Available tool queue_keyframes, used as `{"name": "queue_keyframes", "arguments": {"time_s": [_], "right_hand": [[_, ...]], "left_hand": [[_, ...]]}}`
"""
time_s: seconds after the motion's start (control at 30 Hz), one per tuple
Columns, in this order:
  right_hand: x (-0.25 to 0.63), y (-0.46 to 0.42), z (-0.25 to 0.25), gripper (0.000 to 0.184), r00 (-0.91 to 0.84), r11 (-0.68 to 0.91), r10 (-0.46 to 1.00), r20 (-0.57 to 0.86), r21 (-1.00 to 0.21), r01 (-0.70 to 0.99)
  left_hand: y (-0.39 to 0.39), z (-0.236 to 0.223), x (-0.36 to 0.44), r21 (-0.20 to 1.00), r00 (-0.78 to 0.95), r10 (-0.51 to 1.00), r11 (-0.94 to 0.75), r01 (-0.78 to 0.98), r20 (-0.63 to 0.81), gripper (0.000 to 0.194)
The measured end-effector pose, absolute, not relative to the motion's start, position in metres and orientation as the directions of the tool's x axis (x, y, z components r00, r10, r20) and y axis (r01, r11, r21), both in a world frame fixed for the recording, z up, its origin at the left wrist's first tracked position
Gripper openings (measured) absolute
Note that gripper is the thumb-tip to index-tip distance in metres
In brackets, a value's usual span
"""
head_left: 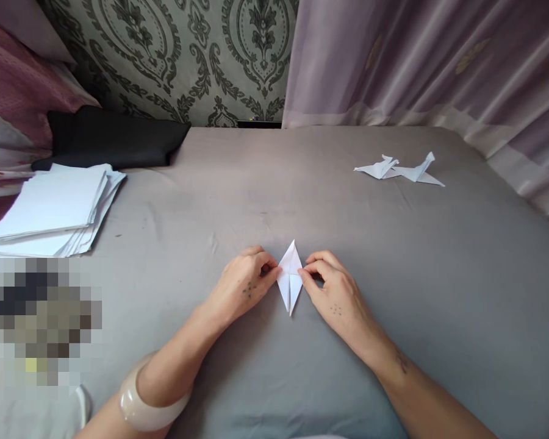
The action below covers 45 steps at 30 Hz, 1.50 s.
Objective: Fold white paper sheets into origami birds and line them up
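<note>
A small white paper piece (290, 277), folded into a narrow diamond shape, lies on the grey bed sheet (302, 201) in front of me. My left hand (244, 283) pinches its left edge with curled fingers. My right hand (332, 286) pinches its right edge in the same way. Both hands rest on the sheet. A pale bangle (141, 408) circles my left wrist.
A stack of white paper sheets (55, 210) lies at the left. A black cushion (110, 137) sits behind it. Finished folded paper figures (400, 169) lie at the far right. A purple curtain (430, 61) and patterned wall (187, 55) bound the back.
</note>
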State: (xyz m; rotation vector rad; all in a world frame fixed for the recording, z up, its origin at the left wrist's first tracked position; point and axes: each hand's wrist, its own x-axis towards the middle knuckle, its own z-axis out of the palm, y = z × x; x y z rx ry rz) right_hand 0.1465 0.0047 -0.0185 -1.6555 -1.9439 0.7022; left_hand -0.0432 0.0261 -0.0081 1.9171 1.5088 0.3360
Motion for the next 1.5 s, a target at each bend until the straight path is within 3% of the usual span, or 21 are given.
{"name": "queue_keyframes", "arguments": {"time_s": [0.2, 0.43, 0.5, 0.63, 0.77, 1.0, 1.13, 1.5], "right_hand": [[0.146, 0.004, -0.021, 0.014, -0.144, 0.132, 0.989, 0.035, -0.654, 0.745], [0.146, 0.005, -0.023, 0.007, -0.159, 0.144, 0.987, 0.034, -0.641, 0.754], [0.145, 0.003, -0.022, 0.006, -0.200, 0.204, 0.977, 0.079, -0.632, 0.747], [0.141, -0.003, -0.019, 0.026, -0.381, 0.395, 0.914, 0.141, -0.528, 0.752], [0.141, -0.008, -0.013, 0.030, -0.469, 0.457, 0.878, 0.093, -0.452, 0.766], [0.141, -0.012, -0.015, 0.037, -0.493, 0.495, 0.863, 0.106, -0.372, 0.786], [0.140, -0.013, -0.016, 0.045, -0.525, 0.520, 0.848, 0.078, -0.322, 0.791], [0.138, -0.018, -0.011, 0.041, -0.522, 0.508, 0.853, 0.024, -0.269, 0.818]], "left_hand": [[0.024, -0.012, -0.040, 0.555, 0.300, 0.943, -0.176, 0.813, -0.141, 0.022], [0.019, -0.019, -0.040, 0.508, 0.344, 0.939, -0.292, 0.811, -0.009, 0.009], [0.018, -0.019, -0.039, 0.426, 0.422, 0.905, -0.403, 0.810, 0.054, 0.009], [0.010, -0.013, -0.029, 0.193, 0.577, 0.816, -0.573, 0.797, 0.037, 0.022], [-0.017, -0.006, -0.011, 0.035, 0.578, 0.813, -0.577, 0.816, -0.072, 0.023], [-0.049, -0.006, 0.004, -0.147, 0.542, 0.840, -0.540, 0.829, -0.027, 0.043], [-0.047, -0.007, 0.004, -0.155, 0.515, 0.857, -0.513, 0.844, -0.033, 0.046], [-0.043, -0.002, -0.005, -0.107, 0.540, 0.840, -0.543, 0.833, -0.059, 0.051]]}}
